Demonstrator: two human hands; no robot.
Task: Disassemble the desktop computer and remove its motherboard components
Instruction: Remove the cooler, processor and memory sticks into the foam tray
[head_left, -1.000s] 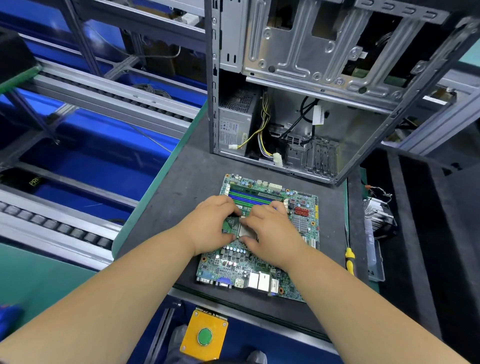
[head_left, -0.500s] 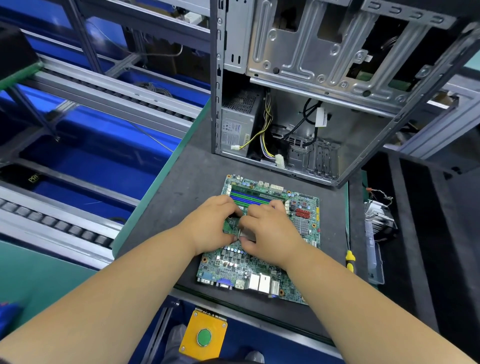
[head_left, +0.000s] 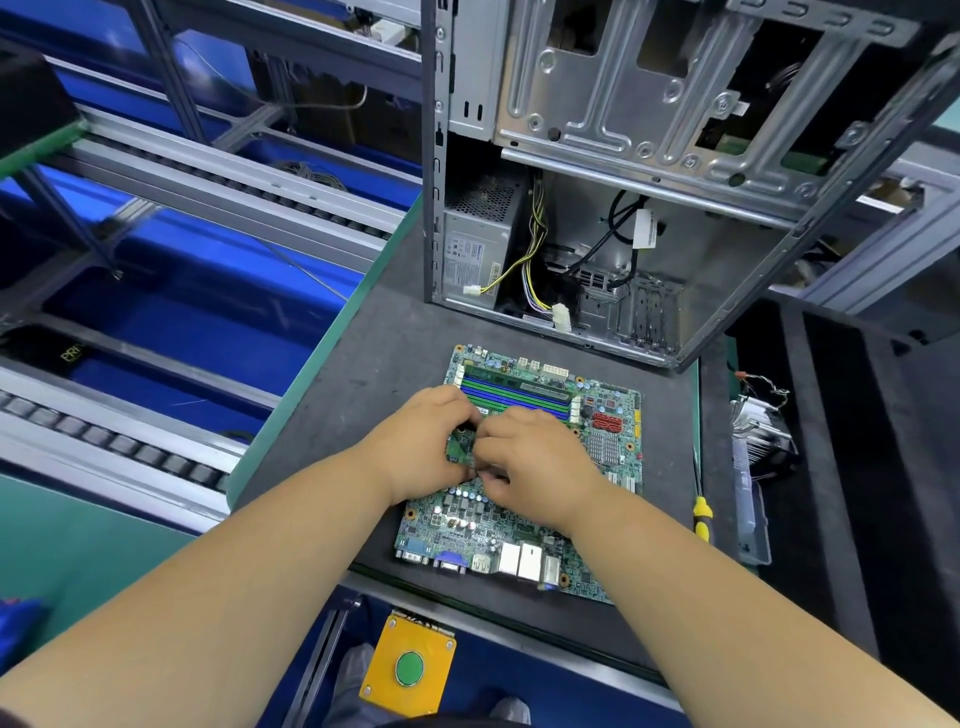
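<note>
Centre of the frame, the green motherboard (head_left: 519, 525) lies flat on the dark mat (head_left: 363, 364), its row of ports along the lower edge and the blue and green memory slots (head_left: 519, 392) across its upper part. Both hands are down on the middle of the board, side by side and touching. The left hand (head_left: 421, 447) sits with fingers curled down over the board, tips tucked under and out of sight, so I cannot tell what they have hold of. The right hand (head_left: 535, 462) is curled the same way, thumb low near the small capacitors (head_left: 462, 499); whether it pinches anything I cannot tell either.

Just above the board, upper centre to upper right, stands the open computer case (head_left: 649, 156), with the power supply (head_left: 475, 254) inside at its left and loose yellow and black cables (head_left: 535, 244) hanging beside it. At the right edge of the mat lies a yellow-handled screwdriver (head_left: 701, 514), and further right a finned cooler (head_left: 763, 431). At the bottom, a yellow box with a green button (head_left: 409, 669). Conveyor rollers (head_left: 119, 447) run along the left.
</note>
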